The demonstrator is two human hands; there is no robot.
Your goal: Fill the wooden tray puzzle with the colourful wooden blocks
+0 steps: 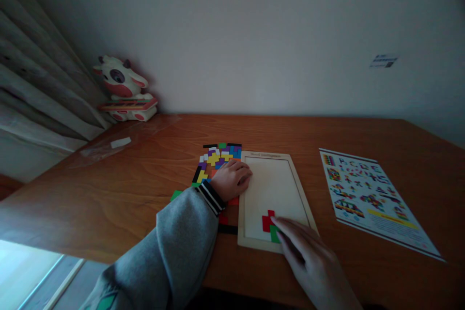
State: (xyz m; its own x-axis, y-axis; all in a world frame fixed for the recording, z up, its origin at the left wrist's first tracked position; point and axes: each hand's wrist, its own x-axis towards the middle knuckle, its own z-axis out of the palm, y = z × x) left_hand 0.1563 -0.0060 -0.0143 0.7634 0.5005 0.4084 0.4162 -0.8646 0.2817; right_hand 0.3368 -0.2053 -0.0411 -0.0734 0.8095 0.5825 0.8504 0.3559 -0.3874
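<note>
A pale wooden puzzle tray [241,213] with a raised rim lies in front of me. My left hand [232,179] rests on its left rim, fingers curled together over the edge. Inside the tray, near the bottom, are a red block piece [266,223] and a green block piece [273,234], touching each other. My right hand [308,252] reaches in from the lower right. Its fingertips are closed at the green piece, with the index finger beside the red one; the fingers partly hide the green piece. Colourful flat block pieces [213,159] lie left of the tray, partly covered by my left hand and sleeve.
A printed pattern sheet [366,189] lies on the wooden table [174,155] to the right. At the back left stands a toy cow with a keyboard [125,89], near clear plastic wrap [98,152]. A curtain [39,68] hangs at left; a wall closes off the back.
</note>
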